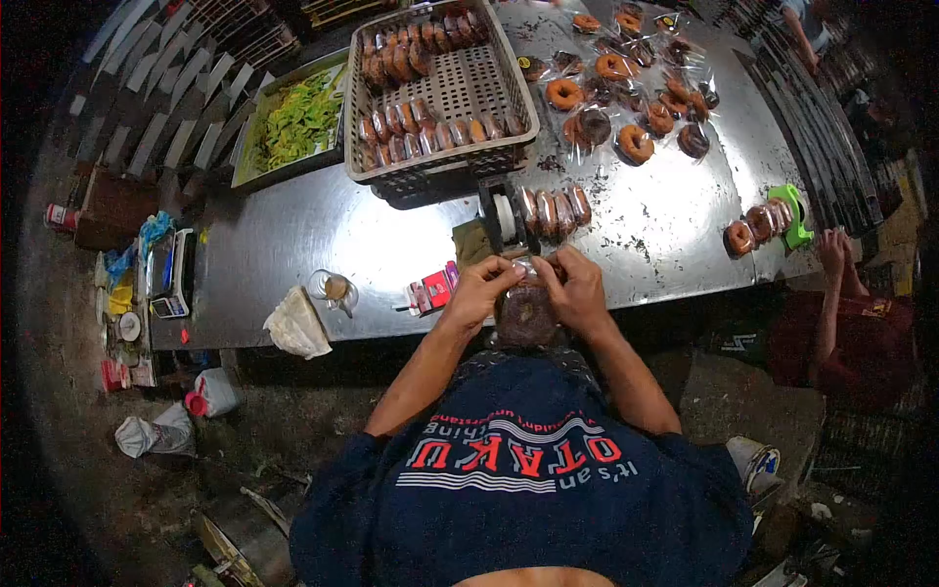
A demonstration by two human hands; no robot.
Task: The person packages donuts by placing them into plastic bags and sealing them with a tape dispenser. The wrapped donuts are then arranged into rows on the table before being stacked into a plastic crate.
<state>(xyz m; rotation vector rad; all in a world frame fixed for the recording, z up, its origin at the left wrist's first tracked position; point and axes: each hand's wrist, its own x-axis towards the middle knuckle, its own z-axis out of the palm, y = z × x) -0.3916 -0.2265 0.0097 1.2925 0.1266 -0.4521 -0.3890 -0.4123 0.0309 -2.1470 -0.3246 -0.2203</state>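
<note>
Both hands, left hand (481,291) and right hand (577,289), pinch the bagged doughnut (526,313) shut; a loose grip might drop it off the table (293,245).

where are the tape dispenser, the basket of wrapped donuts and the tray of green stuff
tape dispenser (502,217), head view, on the white tape roll
basket (460,86), head view, on its bare slotted floor
tray (246,147), head view, on its left rim

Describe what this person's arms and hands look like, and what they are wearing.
Both arms are bare from the short sleeves down. The left hand and right hand wear no gloves, and no rings or watch can be made out. The sleeves belong to a dark navy T-shirt printed with red and white lettering and white wavy lines.
</note>
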